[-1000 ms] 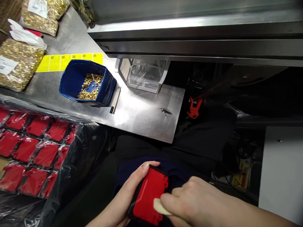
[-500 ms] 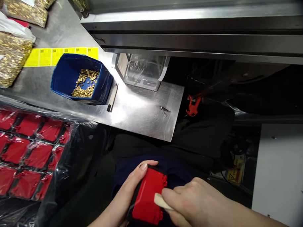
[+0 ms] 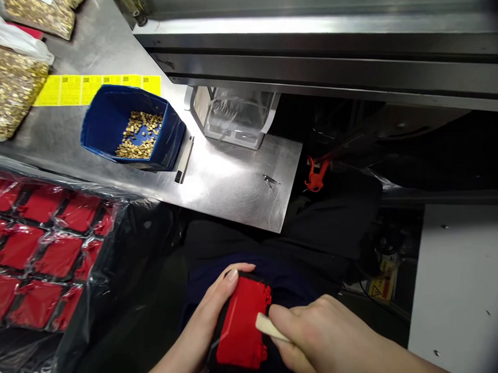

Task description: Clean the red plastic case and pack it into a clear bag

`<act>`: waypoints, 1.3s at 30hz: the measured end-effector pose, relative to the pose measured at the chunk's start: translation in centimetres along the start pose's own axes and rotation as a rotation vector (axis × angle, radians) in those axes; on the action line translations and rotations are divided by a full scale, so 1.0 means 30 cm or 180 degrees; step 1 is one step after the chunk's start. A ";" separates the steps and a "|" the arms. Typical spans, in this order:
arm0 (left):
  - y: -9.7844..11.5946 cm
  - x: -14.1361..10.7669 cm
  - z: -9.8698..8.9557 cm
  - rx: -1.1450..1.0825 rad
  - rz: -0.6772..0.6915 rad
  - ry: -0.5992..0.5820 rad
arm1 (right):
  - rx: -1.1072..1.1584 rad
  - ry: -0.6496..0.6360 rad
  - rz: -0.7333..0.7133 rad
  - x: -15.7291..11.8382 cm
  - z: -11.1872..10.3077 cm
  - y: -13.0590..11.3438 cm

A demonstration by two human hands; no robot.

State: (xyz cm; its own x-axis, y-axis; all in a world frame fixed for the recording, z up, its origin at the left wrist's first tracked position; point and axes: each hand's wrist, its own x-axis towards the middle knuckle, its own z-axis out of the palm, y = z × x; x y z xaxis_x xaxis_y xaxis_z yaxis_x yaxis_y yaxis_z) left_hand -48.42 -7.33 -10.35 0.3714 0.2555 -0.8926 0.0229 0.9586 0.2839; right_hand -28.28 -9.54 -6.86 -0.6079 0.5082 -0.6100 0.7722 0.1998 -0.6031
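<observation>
Low in the head view, my left hand [image 3: 217, 299] is closed around the edge of a red and black plastic housing [image 3: 242, 329], thumb on its upper corner. My right hand [image 3: 317, 331] grips a flat cream-coloured stick-like tool [image 3: 270, 326], its blunt tip over the housing's right side, near the small red hinge parts. Whether that tip touches the red surface I cannot tell. The underside of the housing is hidden, as are most of my left fingers.
On the metal bench [image 3: 241, 192] are a blue bin [image 3: 171, 137] of small brass pieces, a pen [image 3: 185, 160], nail clippers [image 3: 271, 180] and yellow labels [image 3: 72, 90]. Bags of brass parts [image 3: 11, 86] lie left. Several red housings [image 3: 57, 256] sit in a plastic-lined box. A metal frame [image 3: 309, 45] crosses above.
My right hand and the cream tool have shifted slightly right against the housing. The housing and left hand sit a little further left in view, which has itself shifted slightly.
</observation>
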 end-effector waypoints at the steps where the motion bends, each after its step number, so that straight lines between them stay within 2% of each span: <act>1: 0.000 0.000 0.000 0.0010 0.0002 0.0001 | 0.0031 0.0039 0.0011 -0.003 0.002 0.002; 4: 0.000 0.001 -0.001 0.0068 0.0008 -0.0059 | 0.0120 0.0169 -0.0070 -0.009 0.013 0.013; 8: 0.003 0.003 0.002 0.0035 0.0036 -0.0018 | 0.0101 0.0171 0.0080 -0.012 0.014 0.021; 11: 0.006 0.002 0.006 0.0060 0.0054 -0.0098 | 0.0140 0.0167 -0.0073 -0.015 0.006 0.020; 16: 0.002 0.004 0.004 0.0007 0.0010 0.0052 | 0.0136 0.0257 0.0134 -0.014 0.004 0.028; 20: -0.002 0.010 0.001 -0.0158 -0.0134 0.0134 | 0.0225 0.0455 0.0089 -0.010 0.003 0.037; 23: 0.001 0.011 -0.002 -0.0388 -0.0318 0.0105 | 0.0324 0.0321 0.0170 -0.014 0.007 0.037; 28: 0.004 0.018 0.000 -0.0393 -0.0235 -0.0070 | 0.0347 0.0240 -0.0142 -0.005 -0.007 0.030; 31: 0.001 0.021 0.001 -0.0428 -0.0318 -0.0010 | 0.0397 0.0329 0.0043 -0.001 -0.016 0.030; 35: 0.005 0.022 0.001 -0.0423 -0.0323 -0.0058 | 0.0460 0.0107 -0.0115 -0.011 -0.022 0.028; 39: 0.013 0.022 0.002 -0.0566 -0.0353 -0.0092 | 0.0584 0.0045 0.0032 -0.027 -0.042 0.029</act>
State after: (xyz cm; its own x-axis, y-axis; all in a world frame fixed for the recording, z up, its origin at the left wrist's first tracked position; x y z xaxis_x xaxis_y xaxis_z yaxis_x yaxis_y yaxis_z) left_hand -48.11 -6.79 -10.79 0.4023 0.1458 -0.9038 -0.0982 0.9884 0.1157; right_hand -26.89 -8.73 -6.23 -0.5967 0.5215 -0.6099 0.7308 0.0392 -0.6815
